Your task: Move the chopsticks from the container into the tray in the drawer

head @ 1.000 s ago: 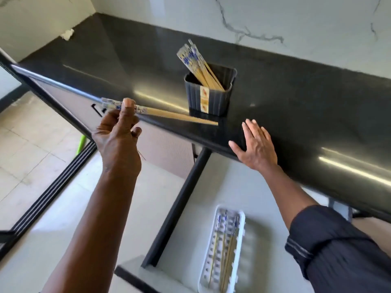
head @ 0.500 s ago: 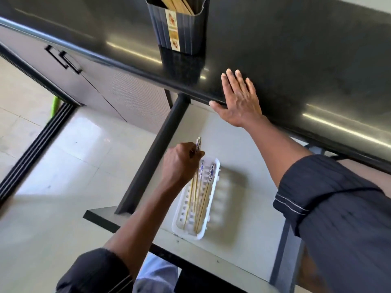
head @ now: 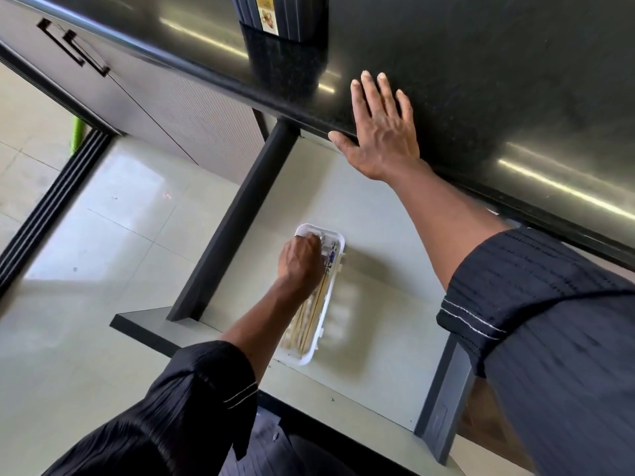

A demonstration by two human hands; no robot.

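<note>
Left hand [head: 301,261] is down in the open drawer [head: 371,214], over the far end of the tray [head: 335,235], fingers curled. Whether they grip a chopstick cannot be told: the fingertips are turned away and hidden. Chopsticks [head: 311,314] lie lengthwise in the tray, patterned ends at the far end beside the left hand, plain tips toward the near end. Tray sits on the drawer floor, near its left wall. Right hand [head: 381,135] rests flat and spread on the counter [head: 481,80] edge, above the tray, holding nothing. Container [head: 275,15] stands on the counter, left of the right hand, its top cut off.
</note>
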